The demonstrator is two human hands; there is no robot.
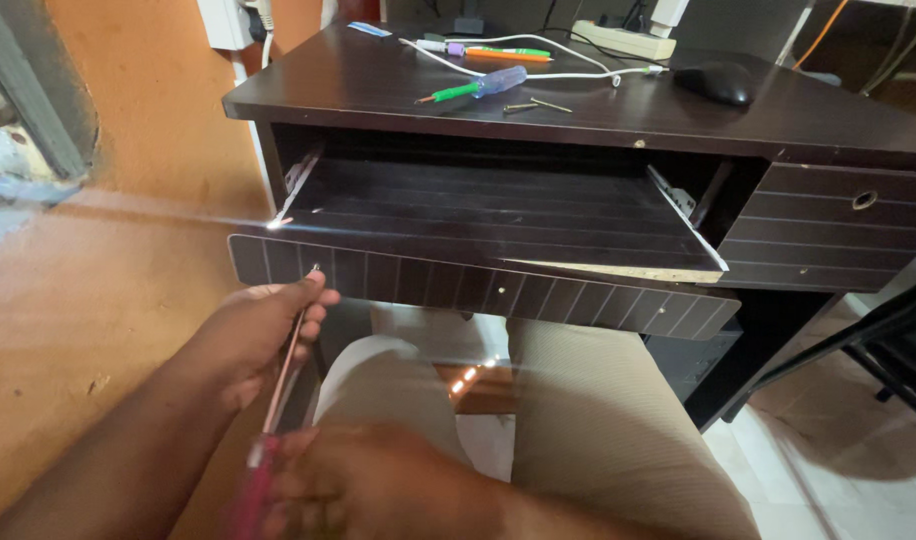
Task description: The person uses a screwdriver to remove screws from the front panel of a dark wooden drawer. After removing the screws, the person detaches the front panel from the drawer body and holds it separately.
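1. Packages: none visible on or around the dark desk (618,110).
2. Labels: one small blue flat rectangular tag or card (369,29) lies at the desk's far left corner; whether it is a label cannot be told.
3. Signs: none visible.
4. Screens: none visible.

Dark brown desk (598,110), pale-striped drawer front (478,290), red-handled screwdriver (268,440), green-and-blue screwdriver (473,88), beige trousers (598,420), orange wall (148,90)
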